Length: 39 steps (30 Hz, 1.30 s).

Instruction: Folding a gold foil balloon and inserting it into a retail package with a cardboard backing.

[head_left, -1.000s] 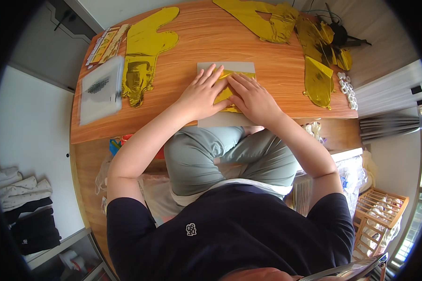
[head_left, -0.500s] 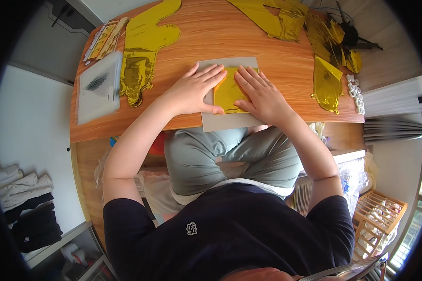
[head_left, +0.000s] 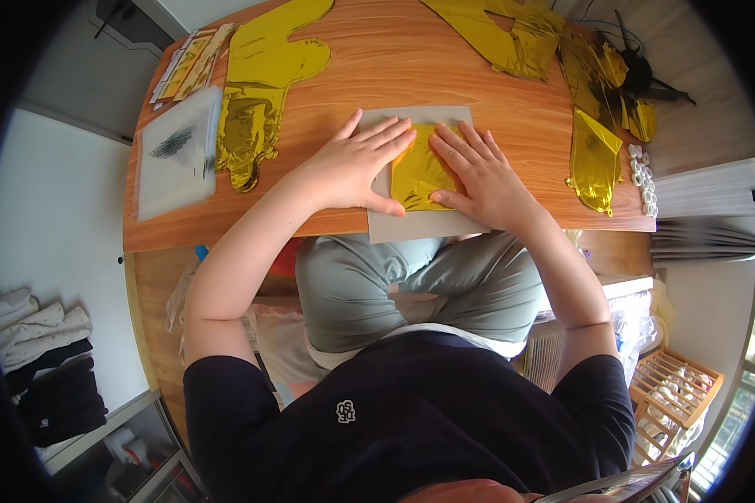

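Note:
A folded gold foil balloon (head_left: 417,178) lies flat as a rough square on a grey board (head_left: 428,225), near the table's front edge. My left hand (head_left: 354,172) is spread out, its fingertips at the foil's left edge and its palm over the board and table. On the other side, my right hand (head_left: 481,178) rests flat with fingers stretched across the foil's right part. Both palms face down, and neither hand grips anything. The parts of the foil and board under my hands are hidden.
The wooden table (head_left: 369,75) also carries a flat gold foil balloon (head_left: 268,63) and a stack of clear plastic bags (head_left: 176,159) at left. Crumpled gold foil (head_left: 596,159), a black device with thin legs (head_left: 637,71) and several white rings (head_left: 643,180) sit at right.
The table and everything on it appear slightly further right and lower at the board. My hands stay spread on the foil, with hardly any shift against it.

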Each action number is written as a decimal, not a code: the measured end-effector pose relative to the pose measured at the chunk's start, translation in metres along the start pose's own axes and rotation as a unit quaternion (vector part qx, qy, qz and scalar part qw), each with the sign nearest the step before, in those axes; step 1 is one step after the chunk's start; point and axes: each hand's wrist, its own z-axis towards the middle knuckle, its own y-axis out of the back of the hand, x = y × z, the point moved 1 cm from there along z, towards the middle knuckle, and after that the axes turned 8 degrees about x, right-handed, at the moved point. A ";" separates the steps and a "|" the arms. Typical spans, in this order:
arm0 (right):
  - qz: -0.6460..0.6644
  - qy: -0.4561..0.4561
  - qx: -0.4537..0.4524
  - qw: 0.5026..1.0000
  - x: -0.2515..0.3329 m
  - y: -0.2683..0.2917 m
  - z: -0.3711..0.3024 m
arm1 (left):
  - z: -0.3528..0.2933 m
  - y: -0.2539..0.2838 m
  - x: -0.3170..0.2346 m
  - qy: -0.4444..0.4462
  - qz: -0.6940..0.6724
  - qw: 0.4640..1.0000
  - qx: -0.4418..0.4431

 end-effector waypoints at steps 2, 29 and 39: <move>0.006 -0.030 0.013 0.999 0.010 0.008 0.004 | -0.003 0.000 -0.001 0.005 0.000 1.000 -0.010; 0.002 0.013 -0.037 0.999 0.026 -0.002 0.019 | -0.028 -0.002 -0.003 0.117 -0.047 0.991 -0.050; 0.003 0.005 -0.039 0.999 0.028 -0.004 0.019 | -0.019 -0.013 -0.018 0.083 0.011 0.987 -0.135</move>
